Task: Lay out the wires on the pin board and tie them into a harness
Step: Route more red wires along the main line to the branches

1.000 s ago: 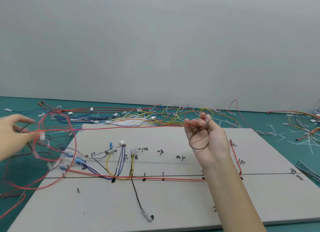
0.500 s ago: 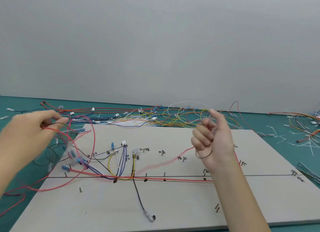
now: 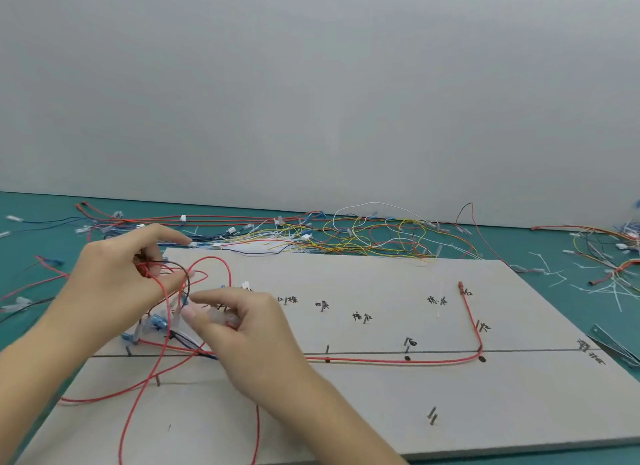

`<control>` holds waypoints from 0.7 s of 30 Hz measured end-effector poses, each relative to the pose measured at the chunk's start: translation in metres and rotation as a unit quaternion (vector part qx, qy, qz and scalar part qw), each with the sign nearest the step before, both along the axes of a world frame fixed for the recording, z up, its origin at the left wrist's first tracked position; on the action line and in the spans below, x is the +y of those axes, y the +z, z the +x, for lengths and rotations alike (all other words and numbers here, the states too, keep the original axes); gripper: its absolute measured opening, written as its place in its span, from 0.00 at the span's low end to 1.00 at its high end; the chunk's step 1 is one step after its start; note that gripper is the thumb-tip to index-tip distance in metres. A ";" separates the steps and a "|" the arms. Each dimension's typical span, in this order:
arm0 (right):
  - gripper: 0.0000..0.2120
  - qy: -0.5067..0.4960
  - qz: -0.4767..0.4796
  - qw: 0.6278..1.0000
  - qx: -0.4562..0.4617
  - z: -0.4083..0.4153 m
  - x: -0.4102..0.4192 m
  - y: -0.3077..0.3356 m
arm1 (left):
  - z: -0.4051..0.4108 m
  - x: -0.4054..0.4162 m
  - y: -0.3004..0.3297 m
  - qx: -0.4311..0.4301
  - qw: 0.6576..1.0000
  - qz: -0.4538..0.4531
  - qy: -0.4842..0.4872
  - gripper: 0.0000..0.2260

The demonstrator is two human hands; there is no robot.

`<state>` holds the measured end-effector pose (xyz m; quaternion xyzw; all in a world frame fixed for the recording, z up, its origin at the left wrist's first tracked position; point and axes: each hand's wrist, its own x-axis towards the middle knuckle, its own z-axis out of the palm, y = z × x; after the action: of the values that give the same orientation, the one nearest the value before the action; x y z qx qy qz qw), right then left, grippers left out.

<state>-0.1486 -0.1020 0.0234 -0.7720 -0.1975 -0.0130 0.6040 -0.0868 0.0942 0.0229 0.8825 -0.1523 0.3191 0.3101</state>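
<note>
**Me:** Both hands are working over the near left part of the pale grey flat pin board (image 3: 381,395). My left hand (image 3: 114,284) is gripping a bunched coil of thin red and brown insulated wire (image 3: 149,268) between curled fingers and thumb, with the forefinger pointing out toward the far edge. My right hand (image 3: 249,329) is pinching a clear plastic terminal sleeve on a wire end (image 3: 221,317) between thumb and fingertips, just beside the left hand.

**Listener:** Which step of the job are you doing?

**Me:** I judge I am freeing one red wire from the coil so it can be laid on the board. Loose red wire loops (image 3: 214,267) are arching between my hands and trailing down across the board's near edge.

**Listener:** Is anything laid already?

**Me:** Yes. One long red wire (image 3: 415,360) is running along the black drawn line, past small metal pins, then bending up at the right toward a handwritten label. Short blue, black and red leads with blue connectors (image 3: 157,324) are lying under my hands.

**Listener:** What is the next move asking for?

**Me:** Probably seating the pinched end at its pin, then feeding wire out without snagging loops on pins. Nothing looks tied yet.

**Listener:** And beyond the board?

**Me:** A tangled heap of yellow, red, white and blue spare wires (image 3: 363,237) is lying on the teal table mat (image 3: 34,204).
</note>
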 end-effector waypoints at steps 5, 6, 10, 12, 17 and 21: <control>0.14 -0.015 0.008 1.000 0.003 0.001 0.018 -0.003 | 0.000 -0.007 0.001 0.074 0.992 -0.081 -0.069 0.24; 0.14 -0.018 0.008 1.000 0.008 0.000 0.019 -0.003 | -0.001 -0.010 0.001 0.079 0.990 -0.083 -0.079 0.24; 0.14 -0.044 -0.031 0.999 -0.011 0.000 0.016 -0.005 | -0.004 -0.019 0.000 0.102 0.985 -0.085 -0.112 0.26; 0.18 -0.053 -0.045 0.997 -0.024 0.001 0.011 -0.007 | -0.005 -0.017 0.002 0.123 0.979 -0.090 -0.135 0.28; 0.17 -0.015 -0.061 0.998 0.015 0.003 -0.002 -0.001 | -0.006 -0.008 0.006 0.194 0.949 -0.137 -0.207 0.31; 0.17 0.011 -0.015 0.997 0.070 0.006 -0.006 0.002 | -0.007 -0.008 0.007 0.247 0.913 -0.194 -0.259 0.35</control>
<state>-0.1429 -0.1083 0.0252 -0.7778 -0.1630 0.0506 0.6049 -0.0937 0.0864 0.0297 0.7851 -0.2293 0.0221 0.5750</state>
